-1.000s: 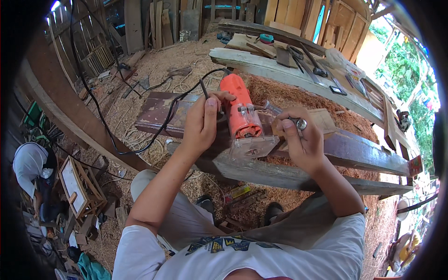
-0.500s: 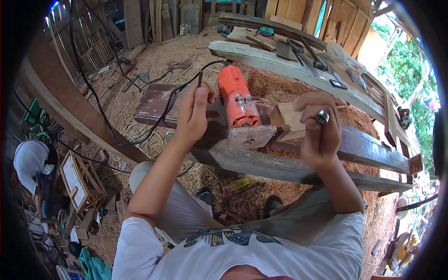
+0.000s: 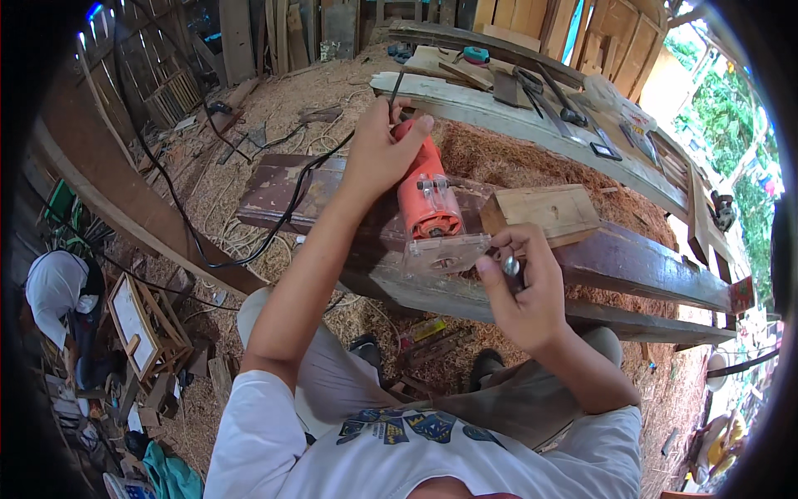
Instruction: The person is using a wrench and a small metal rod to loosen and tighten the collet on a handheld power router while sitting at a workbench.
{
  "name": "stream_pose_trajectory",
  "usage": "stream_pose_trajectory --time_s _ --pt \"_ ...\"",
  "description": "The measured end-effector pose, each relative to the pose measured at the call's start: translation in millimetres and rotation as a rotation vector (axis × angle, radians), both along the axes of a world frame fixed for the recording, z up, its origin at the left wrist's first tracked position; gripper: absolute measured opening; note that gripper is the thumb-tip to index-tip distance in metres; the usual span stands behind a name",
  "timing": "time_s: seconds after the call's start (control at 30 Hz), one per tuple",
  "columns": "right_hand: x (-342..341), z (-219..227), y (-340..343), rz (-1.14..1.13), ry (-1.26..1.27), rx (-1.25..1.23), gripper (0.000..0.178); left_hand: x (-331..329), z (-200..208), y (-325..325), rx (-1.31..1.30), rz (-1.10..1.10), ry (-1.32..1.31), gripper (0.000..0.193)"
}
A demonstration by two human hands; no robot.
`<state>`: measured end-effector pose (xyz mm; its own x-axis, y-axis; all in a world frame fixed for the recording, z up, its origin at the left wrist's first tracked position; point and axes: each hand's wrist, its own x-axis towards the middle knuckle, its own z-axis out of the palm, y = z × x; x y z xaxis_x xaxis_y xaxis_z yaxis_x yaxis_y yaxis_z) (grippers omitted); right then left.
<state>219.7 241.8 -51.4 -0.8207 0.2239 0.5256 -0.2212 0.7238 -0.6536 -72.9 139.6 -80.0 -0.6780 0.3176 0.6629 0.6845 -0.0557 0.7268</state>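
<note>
An orange trim router (image 3: pixel 426 187) with a clear plastic base (image 3: pixel 445 252) lies on a brown-painted timber, its base toward me. My left hand (image 3: pixel 382 154) is at the router's far end, thumb and fingers closed about it. A thin dark rod (image 3: pixel 398 86) sticks up from between those fingers; its kind I cannot make out. Beside the base's right corner, my right hand (image 3: pixel 528 287) holds a tool with a rounded shiny metal end (image 3: pixel 510 266), most of it hidden by the fingers. Its fingertips are at or very near the clear base.
A wood block (image 3: pixel 544 212) rests right of the router. Farther back, a plank bench (image 3: pixel 515 116) carries a hammer (image 3: pixel 565 104), a phone (image 3: pixel 605 151) and other tools. A black cord (image 3: pixel 287 212) loops at left. Shavings cover the ground; a person (image 3: pixel 62 299) bends at far left.
My left hand has moved away from me and right, onto the router's far end. My right hand has come down and left to the clear base, uncovering the wood block.
</note>
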Motion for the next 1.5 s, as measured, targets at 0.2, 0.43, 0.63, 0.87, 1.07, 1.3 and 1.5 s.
stream_pose_trajectory --time_s 0.2,0.43,0.63,0.87,1.07,1.3,1.5 --pt "-1 0 -6 -0.009 -0.026 0.066 0.035 24 1 -5 -0.047 -0.153 -0.14 0.061" --pt "-6 -9 -8 0.1 -0.179 -0.08 0.032 16 -3 -19 -0.035 -0.298 -0.167 0.068" --pt "-10 -18 -6 0.231 -0.284 -0.418 0.033 21 -1 -19 -0.034 -0.364 -0.27 0.065" --pt "-13 -32 -3 0.309 -0.363 -0.563 0.036 21 -2 -13 -0.08 -0.316 -0.28 0.054" --pt "-18 -41 -5 0.42 -0.225 -0.559 0.031 29 6 -14 -0.038 -0.337 -0.315 0.062" --pt "-18 -48 -5 0.426 -0.132 -0.463 0.03 34 9 -15 0.004 -0.389 -0.431 0.067" --pt "-21 -53 2 0.486 -0.122 -0.474 0.03 33 5 -12 0.102 -0.406 -0.444 0.061"
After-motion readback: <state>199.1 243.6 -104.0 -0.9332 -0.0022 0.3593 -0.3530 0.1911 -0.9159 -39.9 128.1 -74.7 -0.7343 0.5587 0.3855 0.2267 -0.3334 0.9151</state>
